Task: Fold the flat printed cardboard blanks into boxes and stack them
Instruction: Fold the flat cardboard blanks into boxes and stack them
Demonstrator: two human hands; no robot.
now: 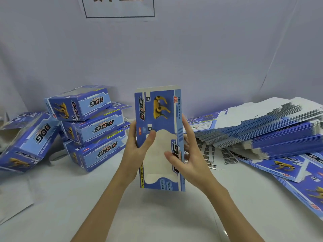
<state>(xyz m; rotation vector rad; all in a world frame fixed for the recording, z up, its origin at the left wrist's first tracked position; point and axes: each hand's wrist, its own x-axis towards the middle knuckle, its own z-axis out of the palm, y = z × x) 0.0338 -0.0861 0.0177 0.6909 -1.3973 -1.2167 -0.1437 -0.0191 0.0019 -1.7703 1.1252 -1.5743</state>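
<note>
Currently one flat blank (158, 137) is held upright above the tabletop (157, 215), printed face toward the camera, between the stack of folded boxes (87, 126) to its left and the pile of unfolded blanks (262, 131) to its right. The left hand (138, 151) grips the left long edge of the blank, thumb on the printed face and fingers hidden behind. The right hand (188, 154) grips the right long edge: its thumb lies across the cut-out window area, its fingers wrap behind.

The step in hand appears to be opening the flattened sleeve into a rectangular tube. Recommended procedure:

1. Keep both grips on the long edges, clear of the window cut-out, which is likely the weakest zone.
2. Press the two edges toward each other so the panels separate along the pre-scored creases.
3. Square all four corners before closing any end flap.
4. Hold the blank off the tabletop until the tube is square.

One further box (29, 142) lies tilted left of the stack; place the finished box level on the stack, not against it.
</note>
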